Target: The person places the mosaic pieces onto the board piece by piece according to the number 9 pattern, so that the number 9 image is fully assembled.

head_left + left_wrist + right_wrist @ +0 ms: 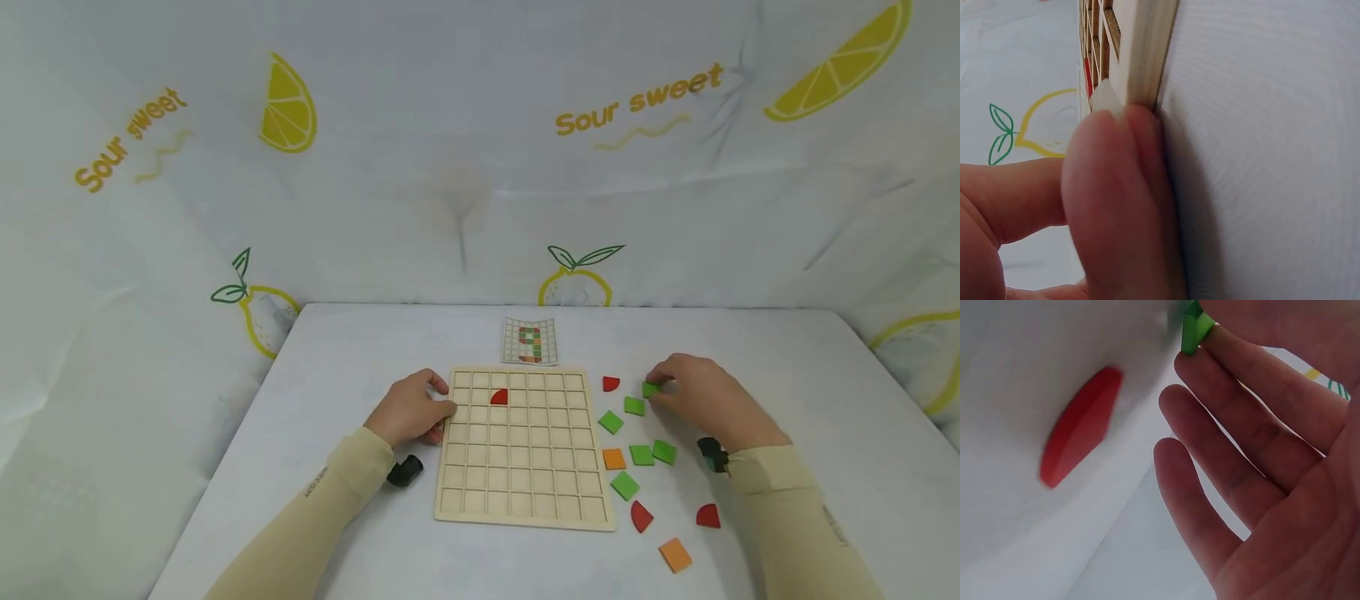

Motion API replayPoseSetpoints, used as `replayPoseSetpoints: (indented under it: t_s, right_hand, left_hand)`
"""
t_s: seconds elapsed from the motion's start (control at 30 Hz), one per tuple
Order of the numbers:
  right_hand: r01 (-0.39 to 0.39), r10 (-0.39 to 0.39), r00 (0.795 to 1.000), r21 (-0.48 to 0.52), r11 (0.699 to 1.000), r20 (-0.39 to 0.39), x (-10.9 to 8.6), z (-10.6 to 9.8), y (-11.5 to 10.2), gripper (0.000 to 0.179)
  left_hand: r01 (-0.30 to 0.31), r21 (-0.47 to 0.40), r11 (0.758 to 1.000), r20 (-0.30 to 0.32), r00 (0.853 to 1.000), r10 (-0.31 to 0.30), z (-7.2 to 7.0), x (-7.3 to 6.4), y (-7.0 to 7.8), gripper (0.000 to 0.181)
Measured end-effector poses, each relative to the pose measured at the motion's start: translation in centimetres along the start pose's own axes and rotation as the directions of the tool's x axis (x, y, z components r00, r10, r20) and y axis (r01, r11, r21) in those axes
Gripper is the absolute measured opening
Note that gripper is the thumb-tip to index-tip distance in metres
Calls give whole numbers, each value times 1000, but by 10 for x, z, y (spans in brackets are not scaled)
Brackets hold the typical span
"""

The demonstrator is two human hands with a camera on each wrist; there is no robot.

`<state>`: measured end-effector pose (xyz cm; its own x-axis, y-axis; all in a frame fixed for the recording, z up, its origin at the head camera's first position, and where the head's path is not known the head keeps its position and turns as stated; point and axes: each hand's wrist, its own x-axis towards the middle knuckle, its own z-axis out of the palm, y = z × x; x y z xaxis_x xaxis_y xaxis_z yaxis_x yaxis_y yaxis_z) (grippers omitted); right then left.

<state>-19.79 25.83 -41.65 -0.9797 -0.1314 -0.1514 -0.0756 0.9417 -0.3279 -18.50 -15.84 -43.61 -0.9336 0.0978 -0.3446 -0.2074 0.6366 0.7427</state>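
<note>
Passable over the grid board [520,457]; blocked left by the left hand [408,410], far right by the right hand [708,400].

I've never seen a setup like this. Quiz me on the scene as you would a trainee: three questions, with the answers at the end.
1. Count: how many orange square tiles lie on the table?
2. True or false: the left hand is holding the printed pattern card.
3. Fill in the missing colour: the right hand pinches a ____ square tile.

Key:
1. Two.
2. False; it grips the edge of the wooden grid board.
3. Green.
</note>
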Motion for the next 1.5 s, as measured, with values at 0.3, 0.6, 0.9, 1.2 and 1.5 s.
replayPoseSetpoints:
  t_s: [0.3, 0.6, 0.9, 1.2, 1.5]
  right_hand:
    - [145, -145, 989, 15, 989, -8, 12, -1, -43, 25]
    - [211, -211, 977, 27, 977, 13, 20, 14, -88, 23]
    - [281, -281, 959, 5, 960, 35, 26, 29, -125, 22]
    - [379, -378, 926, -62, 923, 14, 28, 44, -146, 7]
    - [394, -394, 919, -91, 914, 28, 31, 51, -154, 8]
  left_hand:
    - [7, -4, 1000, -7, 1000, -7, 2, 0, 2, 26]
    - [-5, 7, 1000, 16, 1000, 4, 8, 3, 4, 28]
    - [0, 2, 1000, 9, 1000, 0, 6, 3, 3, 28]
    - [9, 11, 1000, -1, 1000, -9, 2, 0, 1, 28]
    - [1, 2, 1000, -6, 1000, -1, -1, 0, 0, 27]
